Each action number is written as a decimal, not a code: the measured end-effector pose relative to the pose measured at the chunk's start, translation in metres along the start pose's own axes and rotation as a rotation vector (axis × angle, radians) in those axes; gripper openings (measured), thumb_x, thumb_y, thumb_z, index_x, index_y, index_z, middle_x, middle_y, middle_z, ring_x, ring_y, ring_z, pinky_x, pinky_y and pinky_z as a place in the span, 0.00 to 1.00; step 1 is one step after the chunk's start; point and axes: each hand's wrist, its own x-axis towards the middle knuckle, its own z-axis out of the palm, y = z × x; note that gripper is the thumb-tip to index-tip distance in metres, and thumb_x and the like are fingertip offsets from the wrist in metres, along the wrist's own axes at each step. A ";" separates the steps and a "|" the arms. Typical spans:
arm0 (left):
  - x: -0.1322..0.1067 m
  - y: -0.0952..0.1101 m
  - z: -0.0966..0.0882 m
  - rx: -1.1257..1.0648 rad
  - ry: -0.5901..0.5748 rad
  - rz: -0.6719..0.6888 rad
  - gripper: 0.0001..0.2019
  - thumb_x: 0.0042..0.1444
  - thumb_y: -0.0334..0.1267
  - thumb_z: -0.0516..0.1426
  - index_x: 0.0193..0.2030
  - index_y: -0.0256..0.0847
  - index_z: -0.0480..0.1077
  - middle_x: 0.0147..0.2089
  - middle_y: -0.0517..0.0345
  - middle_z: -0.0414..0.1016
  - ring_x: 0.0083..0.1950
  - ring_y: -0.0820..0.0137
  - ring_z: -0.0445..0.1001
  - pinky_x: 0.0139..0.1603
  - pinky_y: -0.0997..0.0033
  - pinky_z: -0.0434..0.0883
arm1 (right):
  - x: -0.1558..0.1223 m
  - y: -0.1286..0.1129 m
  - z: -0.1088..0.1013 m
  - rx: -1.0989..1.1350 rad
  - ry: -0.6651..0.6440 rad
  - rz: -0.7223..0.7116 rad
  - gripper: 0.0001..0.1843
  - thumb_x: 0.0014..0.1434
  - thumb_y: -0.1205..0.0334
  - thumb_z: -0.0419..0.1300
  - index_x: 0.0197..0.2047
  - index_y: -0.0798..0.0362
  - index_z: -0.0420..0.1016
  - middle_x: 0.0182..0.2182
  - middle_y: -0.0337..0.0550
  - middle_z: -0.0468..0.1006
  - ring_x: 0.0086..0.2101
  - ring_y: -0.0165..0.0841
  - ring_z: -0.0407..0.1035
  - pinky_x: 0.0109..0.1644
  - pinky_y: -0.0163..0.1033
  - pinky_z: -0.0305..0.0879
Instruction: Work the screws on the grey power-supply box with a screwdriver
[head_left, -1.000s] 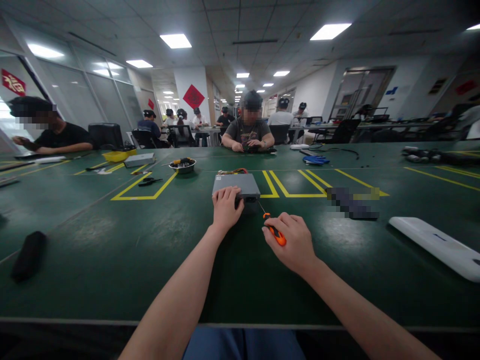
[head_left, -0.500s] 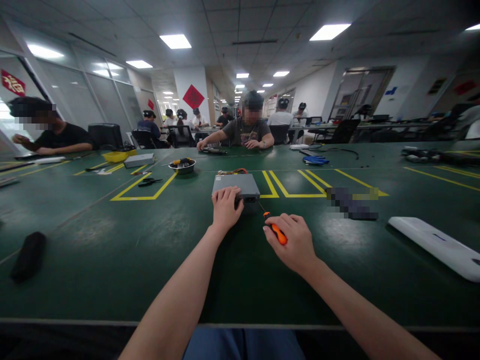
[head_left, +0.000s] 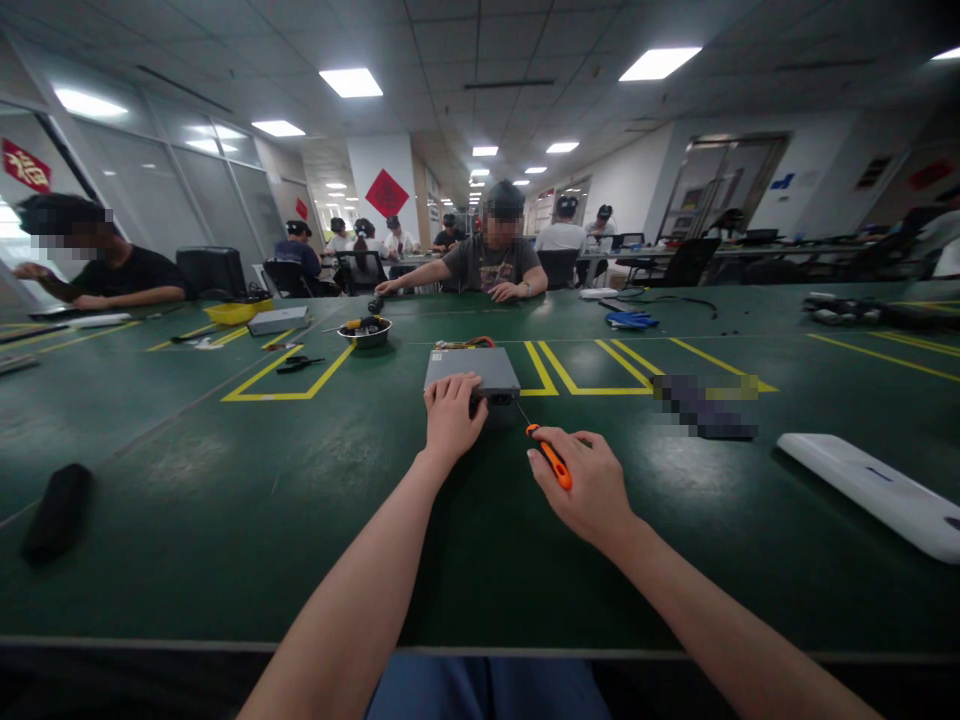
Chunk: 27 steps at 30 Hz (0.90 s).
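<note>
**Two hands, one grey box, one screwdriver**

Both of my hands are out over the green table point(head_left: 225, 520). My left hand point(head_left: 452, 415) lies on the near edge of the grey metal box point(head_left: 480, 368), fingers bent and close together over its top, thumb out to the side. The box sits flat, reaching away from my fingertips. My right hand point(head_left: 589, 485) is closed round the orange-handled screwdriver point(head_left: 553, 462), thumb and forefinger pinching the grip. The thin shaft runs up and left from my fingers to the box's near right corner; I cannot tell whether the tip touches it. Coloured wires point(head_left: 465, 343) show beyond the box's far edge. A steel bowl point(head_left: 365, 331) stands well beyond my left fingers, and a long white cover point(head_left: 870, 490) lies well right of my right hand. Across the table, a co-worker's hand point(head_left: 382, 288) stretches out past the bowl.
</note>
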 end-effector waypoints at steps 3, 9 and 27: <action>0.000 0.000 0.000 -0.001 0.003 0.002 0.13 0.55 0.38 0.52 0.48 0.47 0.65 0.54 0.57 0.68 0.56 0.63 0.62 0.57 0.58 0.53 | -0.001 0.001 0.001 0.008 0.014 0.032 0.10 0.59 0.59 0.50 0.41 0.53 0.65 0.28 0.40 0.74 0.27 0.32 0.66 0.42 0.41 0.59; 0.000 0.001 -0.001 0.017 -0.019 -0.007 0.14 0.55 0.38 0.52 0.49 0.47 0.64 0.54 0.56 0.68 0.56 0.62 0.62 0.58 0.57 0.53 | 0.000 0.002 0.001 -0.028 0.007 -0.069 0.06 0.54 0.62 0.53 0.35 0.52 0.69 0.30 0.41 0.72 0.33 0.34 0.67 0.45 0.43 0.57; 0.000 -0.001 0.000 0.015 -0.007 -0.004 0.13 0.55 0.38 0.52 0.49 0.47 0.64 0.54 0.58 0.68 0.56 0.63 0.61 0.58 0.58 0.53 | 0.000 0.000 0.000 0.032 0.003 0.028 0.11 0.60 0.57 0.49 0.42 0.53 0.65 0.28 0.41 0.74 0.29 0.33 0.67 0.42 0.42 0.59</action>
